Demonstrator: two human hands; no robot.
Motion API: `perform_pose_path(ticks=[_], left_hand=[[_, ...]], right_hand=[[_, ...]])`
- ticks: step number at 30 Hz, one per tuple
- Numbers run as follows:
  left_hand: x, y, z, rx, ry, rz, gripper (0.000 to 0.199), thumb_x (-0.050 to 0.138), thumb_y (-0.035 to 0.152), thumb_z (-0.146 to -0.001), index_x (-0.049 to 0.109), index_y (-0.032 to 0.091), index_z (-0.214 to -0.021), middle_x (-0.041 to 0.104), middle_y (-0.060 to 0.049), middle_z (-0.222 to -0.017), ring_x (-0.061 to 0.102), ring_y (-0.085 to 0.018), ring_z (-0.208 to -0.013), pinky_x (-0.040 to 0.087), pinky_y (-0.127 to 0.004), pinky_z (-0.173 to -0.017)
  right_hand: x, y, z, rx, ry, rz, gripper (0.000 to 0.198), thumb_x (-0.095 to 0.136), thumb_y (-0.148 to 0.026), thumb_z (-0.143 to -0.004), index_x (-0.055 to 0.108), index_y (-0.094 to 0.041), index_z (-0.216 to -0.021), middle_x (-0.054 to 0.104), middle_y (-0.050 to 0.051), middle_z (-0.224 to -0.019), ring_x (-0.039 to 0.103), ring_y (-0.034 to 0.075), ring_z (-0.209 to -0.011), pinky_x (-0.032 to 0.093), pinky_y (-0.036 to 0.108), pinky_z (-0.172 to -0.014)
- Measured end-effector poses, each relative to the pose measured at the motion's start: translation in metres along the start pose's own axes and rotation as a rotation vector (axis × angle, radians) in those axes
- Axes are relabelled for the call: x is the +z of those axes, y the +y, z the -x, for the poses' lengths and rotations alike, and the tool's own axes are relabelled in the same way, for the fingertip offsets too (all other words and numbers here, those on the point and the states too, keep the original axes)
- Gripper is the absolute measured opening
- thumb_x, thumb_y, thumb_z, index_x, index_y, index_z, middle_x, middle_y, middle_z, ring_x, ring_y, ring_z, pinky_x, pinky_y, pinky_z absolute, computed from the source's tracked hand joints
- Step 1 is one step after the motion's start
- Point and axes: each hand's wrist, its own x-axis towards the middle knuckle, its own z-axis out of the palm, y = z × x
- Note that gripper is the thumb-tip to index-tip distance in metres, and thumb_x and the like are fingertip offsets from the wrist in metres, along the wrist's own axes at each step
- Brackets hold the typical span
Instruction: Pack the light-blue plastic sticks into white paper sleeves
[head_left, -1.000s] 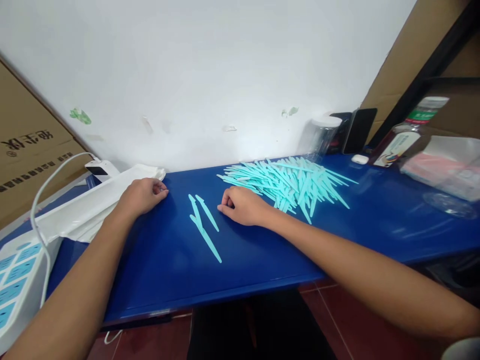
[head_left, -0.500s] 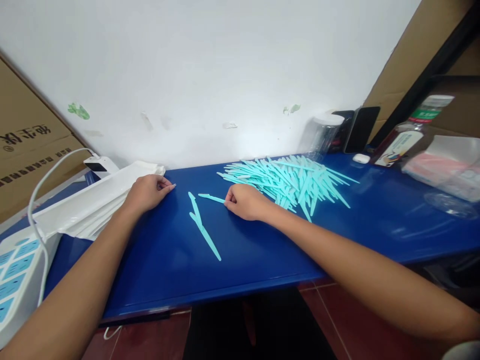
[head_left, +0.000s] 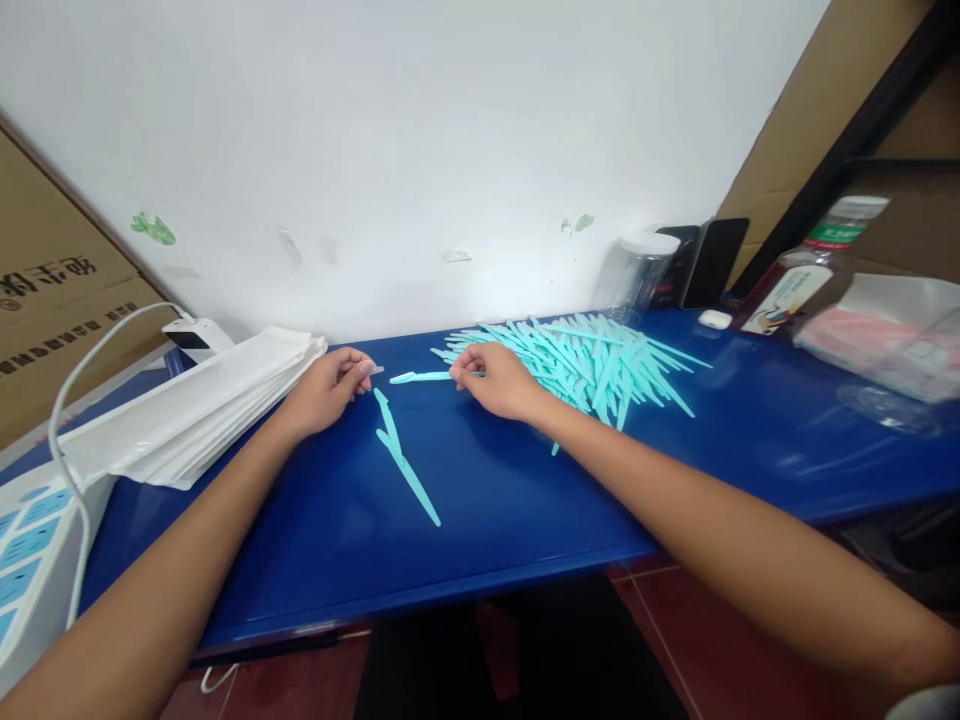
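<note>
Cardboard box (head_left: 52,318) bears an ® mark (head_left: 10,304); the rest is illegible

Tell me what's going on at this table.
A person's right hand holds a turquoise stick by one end, its other end pointing toward the left hand. The left hand pinches a small clear piece, apart from the stick. Two more turquoise sticks lie together on the blue table, nearer the person. A big pile of similar sticks lies beyond the right hand, and white packaging lies to the left.
</note>
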Motion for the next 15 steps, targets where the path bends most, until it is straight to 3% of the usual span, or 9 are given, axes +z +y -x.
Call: perform_pose_path(ticks=[6, 15], left_hand=[[0.008, 0.011, 0.002, -0.089, 0.111, 0.405, 0.061, 0.089, 0.064, -0.072, 0.077, 0.014, -0.106, 0.08, -0.014, -0.105, 0.072, -0.022, -0.087, 0.06, -0.033, -0.075], [0.008, 0.014, 0.004, -0.125, 0.105, 0.483, 0.057, 0.098, 0.053, -0.063, 0.084, 0.017, -0.104, 0.082, -0.012, -0.105, 0.076, -0.023, -0.088, 0.063, -0.036, -0.086]], right_hand=[[-0.007, -0.01, -0.002, 0.293, -0.026, -0.402, 0.015, 0.068, -0.015, -0.091, 0.073, -0.015, -0.077, 0.078, 0.006, -0.08, 0.054, 0.009, -0.058, 0.041, 0.022, -0.053], [-0.01, -0.01, -0.002, 0.278, -0.021, -0.429, 0.014, 0.07, -0.016, -0.088, 0.075, -0.015, -0.075, 0.078, 0.007, -0.079, 0.053, 0.009, -0.059, 0.039, 0.022, -0.05]])
